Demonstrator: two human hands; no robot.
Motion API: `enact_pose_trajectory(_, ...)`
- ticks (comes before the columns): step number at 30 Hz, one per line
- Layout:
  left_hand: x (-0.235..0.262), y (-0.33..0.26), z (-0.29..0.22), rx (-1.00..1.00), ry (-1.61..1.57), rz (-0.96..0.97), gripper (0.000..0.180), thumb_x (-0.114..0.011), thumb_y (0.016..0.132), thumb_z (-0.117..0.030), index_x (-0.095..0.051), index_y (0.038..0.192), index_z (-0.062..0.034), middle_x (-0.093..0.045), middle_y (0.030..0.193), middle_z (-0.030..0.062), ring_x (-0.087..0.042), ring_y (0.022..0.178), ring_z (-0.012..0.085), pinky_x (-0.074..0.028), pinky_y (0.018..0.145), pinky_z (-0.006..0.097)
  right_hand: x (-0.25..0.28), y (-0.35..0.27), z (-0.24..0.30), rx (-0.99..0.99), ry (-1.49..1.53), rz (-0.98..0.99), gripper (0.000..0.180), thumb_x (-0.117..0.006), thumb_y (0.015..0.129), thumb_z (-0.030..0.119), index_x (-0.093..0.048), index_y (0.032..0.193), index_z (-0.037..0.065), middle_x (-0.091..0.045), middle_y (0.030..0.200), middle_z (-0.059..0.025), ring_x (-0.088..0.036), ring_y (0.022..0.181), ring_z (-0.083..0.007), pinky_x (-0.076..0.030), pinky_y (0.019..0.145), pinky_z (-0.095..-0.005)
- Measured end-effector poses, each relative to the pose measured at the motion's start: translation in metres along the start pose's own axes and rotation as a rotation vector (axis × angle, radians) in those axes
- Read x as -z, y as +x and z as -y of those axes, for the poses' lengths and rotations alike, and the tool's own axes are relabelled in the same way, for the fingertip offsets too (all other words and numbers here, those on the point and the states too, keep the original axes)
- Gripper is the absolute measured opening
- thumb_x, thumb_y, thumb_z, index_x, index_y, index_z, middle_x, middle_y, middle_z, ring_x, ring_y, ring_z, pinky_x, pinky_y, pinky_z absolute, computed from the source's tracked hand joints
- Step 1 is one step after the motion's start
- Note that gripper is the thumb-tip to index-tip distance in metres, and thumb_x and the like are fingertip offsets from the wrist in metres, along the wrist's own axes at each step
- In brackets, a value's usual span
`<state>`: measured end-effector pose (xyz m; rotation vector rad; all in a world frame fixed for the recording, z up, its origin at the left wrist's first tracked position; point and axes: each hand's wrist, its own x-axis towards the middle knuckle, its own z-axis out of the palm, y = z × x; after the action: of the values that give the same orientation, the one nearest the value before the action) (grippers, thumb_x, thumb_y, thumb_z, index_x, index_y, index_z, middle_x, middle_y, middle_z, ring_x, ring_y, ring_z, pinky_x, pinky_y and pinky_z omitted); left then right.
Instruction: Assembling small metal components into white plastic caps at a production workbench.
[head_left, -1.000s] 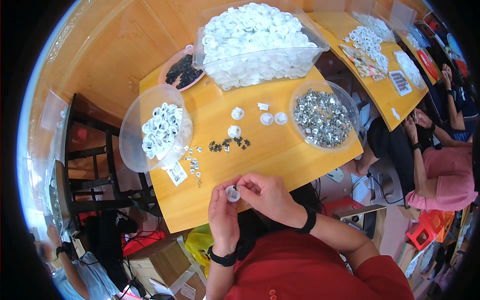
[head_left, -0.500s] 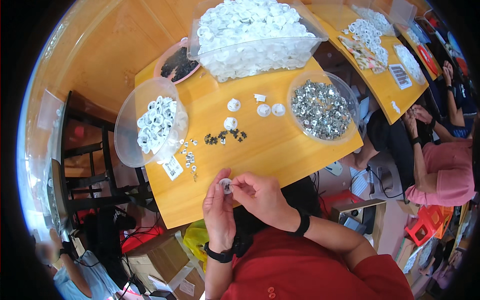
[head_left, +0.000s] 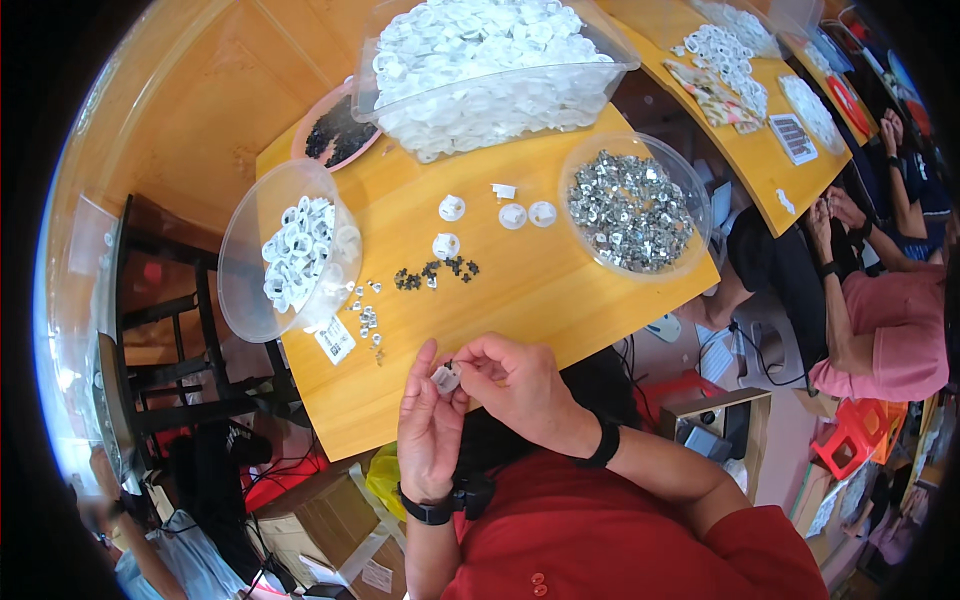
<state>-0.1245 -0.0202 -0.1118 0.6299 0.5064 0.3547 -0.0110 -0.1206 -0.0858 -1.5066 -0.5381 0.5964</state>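
Note:
Close to the table's near edge, my left hand (head_left: 428, 430) holds a small white round plastic part (head_left: 445, 380) between thumb and fingers. My right hand (head_left: 525, 395) meets it from the right, thumb and forefinger pinched at its rim. A tiny black piece (head_left: 449, 365) shows at those fingertips, partly covered. Farther up the table lie several small black cross-shaped pieces (head_left: 408, 280) in a loose row. Behind them are white round parts (head_left: 452, 207), some with the flat side up. Small metal clips (head_left: 368, 318) are scattered left of my hands.
A clear bowl (head_left: 232, 262) of white rings stands at left, another clear bowl (head_left: 699, 237) of metal clips at right. A large clear bin (head_left: 628, 58) heaped with white parts and a pink basin (head_left: 366, 140) of black pieces stand behind. People sit at a second table (head_left: 770, 190) on the right.
The white part has tipped from facing up to more side-on in my left fingers. My right fingertips have shifted slightly up and left, still at its rim. The view has moved a little.

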Motion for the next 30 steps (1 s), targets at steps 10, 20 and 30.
enact_pose_trajectory(10, 0.009, 0.001, 0.006, 0.084, -0.246, -0.095, 0.032, -0.053, 0.095, -0.022, -0.050, 0.122, -0.0053, -0.052, 0.123, 0.0105, -0.050, 0.114, 0.0208, -0.038, 0.103, 0.038, 0.001, -0.002, -0.001, 0.072, -0.078, 0.043, 0.012, -0.063, 0.085, 0.009, -0.062, 0.088, -0.003, -0.067, 0.073, -0.0094, -0.066, 0.063, -0.0124, -0.052, 0.059, -0.0247)
enact_pose_trajectory(20, -0.004, 0.000, 0.002, 0.114, -0.349, -0.164, 0.026, -0.052, 0.096, -0.017, -0.053, 0.117, -0.0032, -0.058, 0.113, 0.0091, -0.054, 0.108, 0.0183, -0.045, 0.096, 0.034, -0.003, 0.002, -0.003, 0.086, -0.080, 0.032, 0.013, -0.064, 0.084, 0.009, -0.062, 0.087, -0.003, -0.066, 0.072, -0.0095, -0.065, 0.064, -0.0139, -0.053, 0.059, -0.0249)
enact_pose_trajectory(30, 0.015, 0.000, 0.001, 0.179, -0.775, 0.005, 0.034, -0.043, 0.098, -0.010, -0.043, 0.130, 0.0024, -0.050, 0.128, 0.0176, -0.050, 0.120, 0.0274, -0.043, 0.103, 0.039, -0.003, 0.008, -0.001, 0.061, -0.044, 0.030, 0.012, -0.064, 0.084, 0.010, -0.062, 0.085, -0.002, -0.066, 0.073, -0.0090, -0.065, 0.063, -0.0126, -0.050, 0.056, -0.0242)
